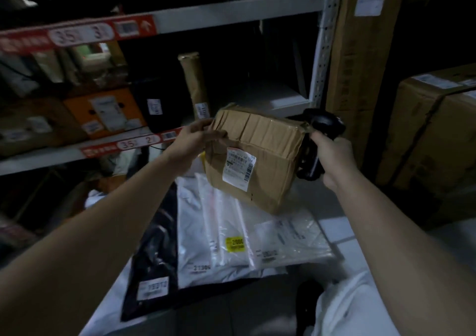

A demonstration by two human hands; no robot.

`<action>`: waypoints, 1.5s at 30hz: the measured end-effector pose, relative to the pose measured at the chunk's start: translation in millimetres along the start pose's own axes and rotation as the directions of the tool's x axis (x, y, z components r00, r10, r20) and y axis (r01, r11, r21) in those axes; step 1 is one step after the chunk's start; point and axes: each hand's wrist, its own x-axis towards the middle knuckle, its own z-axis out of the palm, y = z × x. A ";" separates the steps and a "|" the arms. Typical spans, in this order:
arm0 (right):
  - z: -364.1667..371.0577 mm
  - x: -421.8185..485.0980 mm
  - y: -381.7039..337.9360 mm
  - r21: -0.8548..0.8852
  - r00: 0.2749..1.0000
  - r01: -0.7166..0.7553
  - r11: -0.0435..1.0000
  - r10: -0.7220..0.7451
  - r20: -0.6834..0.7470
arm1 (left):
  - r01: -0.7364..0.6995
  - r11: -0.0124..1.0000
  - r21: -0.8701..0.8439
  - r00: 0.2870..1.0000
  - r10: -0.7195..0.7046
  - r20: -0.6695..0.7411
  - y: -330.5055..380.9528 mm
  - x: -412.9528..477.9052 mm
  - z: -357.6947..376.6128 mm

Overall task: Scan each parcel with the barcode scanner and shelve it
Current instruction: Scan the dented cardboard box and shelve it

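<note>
A brown cardboard parcel (260, 153) wrapped in clear tape is held up in front of the shelf, tilted, with its white shipping label (238, 168) facing me. My left hand (195, 140) grips its upper left corner. My right hand (332, 155) grips the handle of a black barcode scanner (322, 132) right beside the parcel's right edge. The metal shelf (231, 11) behind carries red strips numbered 35-3 and 35-2. The right half of its middle level (273, 96) shows bare white board.
On the floor below lie several bagged parcels: a black one (154, 258), a white one (193, 232) and clear ones (288, 240). Boxes (103, 114) and a tall paper-wrapped roll (194, 83) fill the shelf's left. Large cartons (432, 135) stand at right.
</note>
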 end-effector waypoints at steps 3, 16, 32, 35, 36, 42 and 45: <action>37.8 -14.2 6.0 -0.020 0.993 -0.035 0.999 0.037 0.109 | 0.018 1.000 0.004 0.997 -0.018 -0.074 -11.3 -34.6 -43.9; 123.9 -42.4 29.0 -0.098 0.955 -0.018 0.995 0.046 0.293 | 0.030 0.993 -0.112 0.970 -0.056 -0.238 -90.5 -116.0 -136.6; 102.7 -36.3 33.2 -0.188 0.977 0.139 0.972 -0.104 0.183 | -0.190 0.898 0.398 0.960 0.254 -0.115 -91.0 -102.3 -142.5; 97.8 -45.5 29.7 -0.206 0.968 0.218 0.954 -0.185 0.170 | -0.185 0.859 0.477 0.957 0.269 -0.113 -94.2 -97.6 -144.9; 96.9 -50.5 27.8 -0.224 0.962 0.255 0.941 -0.224 0.157 | -0.174 0.855 0.488 0.957 0.264 -0.122 -94.3 -96.2 -144.9; 93.4 -88.6 20.9 -0.408 0.868 0.474 0.781 -0.335 0.367 | -0.109 0.801 0.589 0.940 0.275 -0.200 -93.1 -85.4 -141.3; 92.6 -101.3 25.8 -0.507 0.796 0.538 0.673 -0.209 0.568 | -0.088 0.784 0.614 0.940 0.269 -0.209 -90.6 -80.2 -140.9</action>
